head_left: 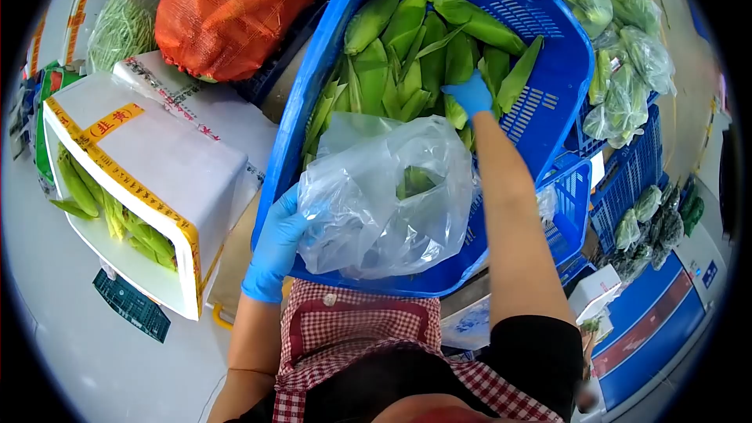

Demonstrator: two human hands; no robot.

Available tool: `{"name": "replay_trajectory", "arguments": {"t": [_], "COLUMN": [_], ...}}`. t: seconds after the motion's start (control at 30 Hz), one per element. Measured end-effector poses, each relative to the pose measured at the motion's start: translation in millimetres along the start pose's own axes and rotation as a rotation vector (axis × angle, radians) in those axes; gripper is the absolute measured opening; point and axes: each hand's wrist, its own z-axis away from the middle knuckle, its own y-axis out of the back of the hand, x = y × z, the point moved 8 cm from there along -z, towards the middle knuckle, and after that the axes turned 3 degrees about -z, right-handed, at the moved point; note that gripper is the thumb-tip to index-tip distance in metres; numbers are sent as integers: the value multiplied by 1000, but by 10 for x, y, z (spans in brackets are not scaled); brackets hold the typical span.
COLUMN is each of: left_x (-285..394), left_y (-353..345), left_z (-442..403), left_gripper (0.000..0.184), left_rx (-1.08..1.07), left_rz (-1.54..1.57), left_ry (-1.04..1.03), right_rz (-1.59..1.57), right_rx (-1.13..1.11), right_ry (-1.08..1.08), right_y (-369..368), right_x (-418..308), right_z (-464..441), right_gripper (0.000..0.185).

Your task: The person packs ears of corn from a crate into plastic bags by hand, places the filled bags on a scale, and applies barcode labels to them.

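Observation:
My left hand (276,247), in a blue glove, is closed on the left edge of a clear plastic bag (384,211). The bag hangs crumpled over the near part of a large blue crate (278,157), and some green shows through it. Ears of corn (372,74) in green husks fill the crate's far part. Among them, at the right of the pile, is my right hand (471,95), also gloved in blue. It is closed around an ear of corn (456,113), with its fingertips partly hidden by the husks.
Left of the crate, a white foam box (196,141) with yellow tape holds more green ears. A red mesh sack (235,12) lies beyond it. Bagged green vegetables (627,55) rest on blue crates at the right. A smaller blue basket (576,204) stands close by.

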Motion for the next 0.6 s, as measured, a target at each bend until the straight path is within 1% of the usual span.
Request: {"name": "replay_trajectory", "arguments": {"t": [0.03, 0.1, 0.17, 0.23, 0.3, 0.33, 0.37, 0.4, 0.43, 0.5, 0.53, 0.6], "left_x": [-8, -49, -108, -58, -17, 6, 20, 5, -10, 94, 88, 68], "left_y": [19, 27, 42, -85, -156, -167, -170, -94, -18, 79, 185, 167], "left_z": [-9, -34, -47, -27, -2, -8, -12, -27, -40, 79, 114, 122], "left_gripper": [40, 41, 43, 44, 45, 45, 45, 43, 42, 40, 38, 38], "left_rx": [15, 24, 30, 4, -19, -31, -41, -2, 35, 182, 179, 130], "left_rz": [-27, -41, -16, 101, 235, 310, 383, 445, 506, 588, 502, 534], "left_ry": [7, 18, 30, 48, 58, 57, 54, 28, -1, 25, -9, 63], "right_rz": [-282, -844, -1457, -1868, -1853, -1815, -1766, -1718, -1668, -1259, -1047, -873], "right_rx": [-193, -570, -796, -1004, -828, -843, -860, -869, -882, -745, -662, -676], "right_ry": [-89, -274, -529, -358, -203, -15, 92, 199, 227, 464, 562, 473], "right_y": [10, 376, 588, 891, 1138, 1093, 952, 812, 608, 344, 230, -30], "right_x": [-19, -299, -515, -942, -1355, -1517, -1592, -1665, -1633, -1484, -1398, -1050], "right_z": [79, 567, 1077, 1617, 2226, 2414, 2547, 2683, 2748, 2743, 2738, 2672], "right_gripper": [81, 75, 64, 58, 56, 57, 60, 64, 69, 72, 74, 73]}}
